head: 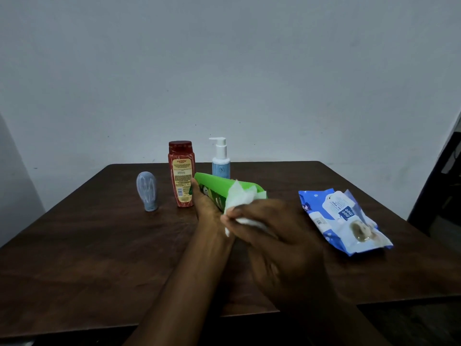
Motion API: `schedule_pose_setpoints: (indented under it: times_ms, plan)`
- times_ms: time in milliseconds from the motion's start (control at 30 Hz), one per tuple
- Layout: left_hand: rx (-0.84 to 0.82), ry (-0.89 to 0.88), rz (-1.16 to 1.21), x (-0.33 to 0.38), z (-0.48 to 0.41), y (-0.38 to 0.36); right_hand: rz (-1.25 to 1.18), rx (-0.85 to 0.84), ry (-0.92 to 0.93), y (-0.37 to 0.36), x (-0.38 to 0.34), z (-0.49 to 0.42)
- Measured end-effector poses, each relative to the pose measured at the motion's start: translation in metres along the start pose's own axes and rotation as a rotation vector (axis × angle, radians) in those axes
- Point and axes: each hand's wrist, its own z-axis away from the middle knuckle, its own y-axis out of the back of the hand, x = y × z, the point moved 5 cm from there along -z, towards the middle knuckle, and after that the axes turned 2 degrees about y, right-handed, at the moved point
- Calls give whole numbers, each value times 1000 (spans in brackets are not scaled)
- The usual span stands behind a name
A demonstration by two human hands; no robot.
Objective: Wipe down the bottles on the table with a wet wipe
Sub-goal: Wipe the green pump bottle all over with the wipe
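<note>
Left grip is curled round the green bottle from underneath, with one fingertip showing at the bottle's left end and the rest hidden behind it. Green bottle is off the table, tipped on its side over the table's middle, one end toward the far-left corner and the other toward the right edge. Right grip reaches in from the near-right corner, fingertips pinching a bunched white wet wipe. Wipe is pressed on the near-right part of the green bottle and drapes over its upper edge, and its lower part is crumpled where the two grips meet. Can't tell which end of the green bottle has the cap, since the hands and wipe cover it. Three other bottles stand upright toward the far edge. Red bottle with a yellow label is left of centre, just behind the left grip. White-and-blue pump bottle is just beside it on the right, nearest the far edge, its lower part hidden behind the green bottle. Grey-blue bottle stands on its narrow cap end, left of the red one and apart from it, nearer the left edge. Blue-and-white wipes pack lies flat near the right edge, well apart from the bottles, label up, angled toward the near-right corner. Plain pale wall runs behind the far edge.
</note>
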Motion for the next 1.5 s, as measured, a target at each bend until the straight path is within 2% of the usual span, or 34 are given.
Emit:
schedule_pose_setpoints:
  times_ms: [133,300,367,433,500,567,633,700,767,933,1133,1200,1333,1500]
  plan:
    - [17,-54,79,7,-1,-13,15,-4,10,4,10,22]
    - [54,-98,134,10,-3,-9,-53,78,-205,20,32,26]
    - [17,-120,97,9,-2,-12,-105,130,-382,24,44,20]
    - [-7,-145,59,7,1,-13,-328,178,-639,24,61,13]
    - [-51,-176,-24,6,2,-15,-496,161,-781,20,70,7]
    - [-122,-246,-117,7,6,-20,-527,82,-783,12,71,1]
    - [-153,-402,-233,14,10,-23,-475,35,-711,5,69,-2]
    - [-146,-607,-358,21,21,-28,-395,40,-611,1,68,-7]
    - [-161,-711,-493,23,36,-36,-370,96,-573,-1,70,-15]
    - [-248,-780,-745,26,62,-47,-489,220,-635,-5,80,-49]
    - [-330,-768,-882,26,61,-45,-907,300,-816,-9,93,-70]
    - [-341,-773,-901,28,62,-44,-976,286,-817,-9,92,-71]
    - [-342,-833,-911,33,64,-46,-743,164,-710,-2,81,-68]
    - [-298,-894,-951,34,65,-43,-442,187,-603,13,64,-49]
